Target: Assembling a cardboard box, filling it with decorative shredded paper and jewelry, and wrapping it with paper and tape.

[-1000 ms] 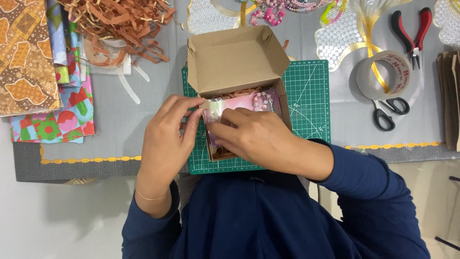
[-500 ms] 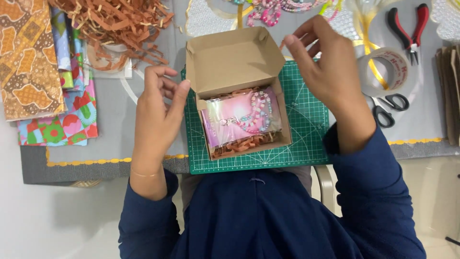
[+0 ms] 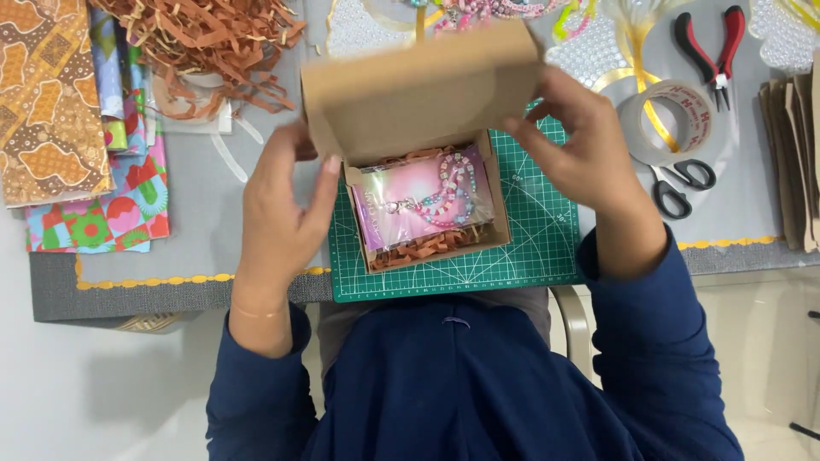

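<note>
A small brown cardboard box (image 3: 498,229) stands on a green cutting mat (image 3: 538,248). Its hinged lid (image 3: 418,90) is tipped partway down toward me. My left hand (image 3: 282,213) grips the lid's left edge and my right hand (image 3: 581,145) grips its right edge. Inside the box lies a pink iridescent packet with a beaded bracelet (image 3: 423,198) on a bed of brown shredded paper (image 3: 427,246).
A heap of brown paper shreds (image 3: 205,38) and patterned wrapping sheets (image 3: 77,128) lie at the left. A tape roll (image 3: 675,124), black scissors (image 3: 679,188), red-handled pliers (image 3: 709,47), beads and brown paper bags (image 3: 790,162) sit at the right.
Both hands left the packet inside the box, rose to either side and took hold of the lid. The lid has swung from upright toward me.
</note>
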